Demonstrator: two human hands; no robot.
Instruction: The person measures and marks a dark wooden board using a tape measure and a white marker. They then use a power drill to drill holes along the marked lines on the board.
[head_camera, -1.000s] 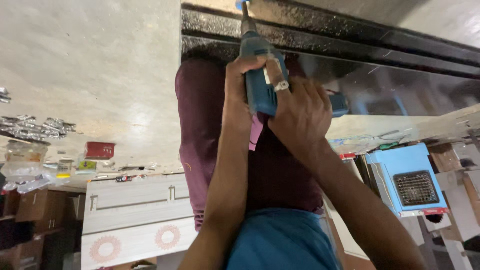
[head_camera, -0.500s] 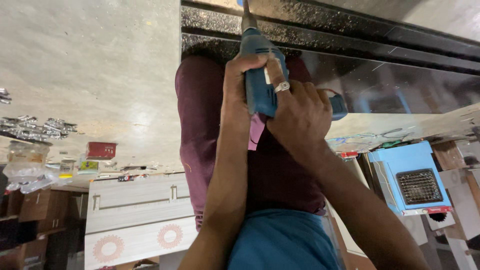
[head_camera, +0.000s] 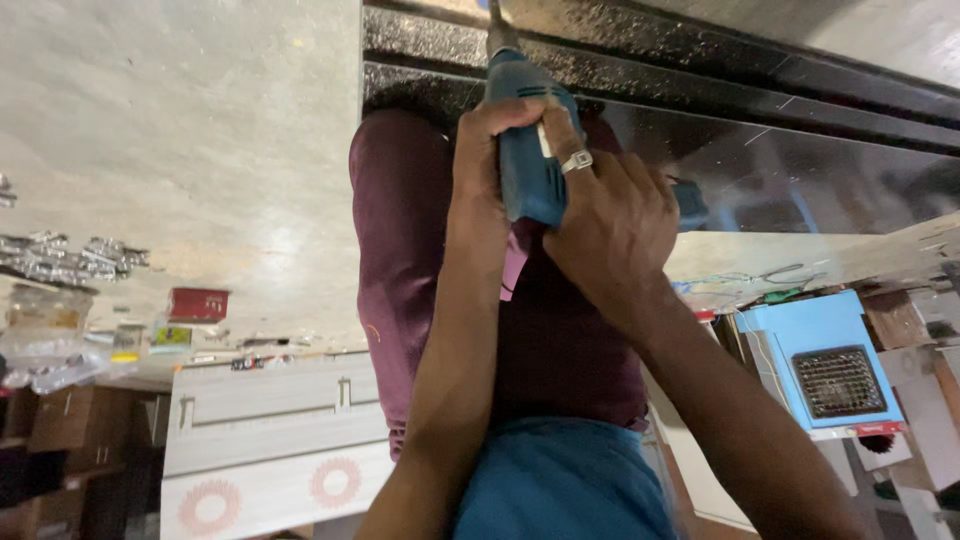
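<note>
Nothing shifts since earlier: both hands, left hand (head_camera: 490, 165) and right hand (head_camera: 610, 225), stay clenched around the blue drill (head_camera: 525, 150), upper centre, its tip against the black slab (head_camera: 700, 70).

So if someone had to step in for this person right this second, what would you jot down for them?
Left hand: wrapped around the body of the blue power drill.
Right hand: clasped over the drill's rear, a ring on one finger.
Drill: its tip is pressed against the black speckled frame strip, beside the pale stone slab.
Done: the bit is set against the strip; how deep it has gone cannot be seen.
Left: cannot be judged from this view; no finished holes or screws are visible.
Nearby: a pale panel with round pink patterns and a light blue box with a black grille.
</note>
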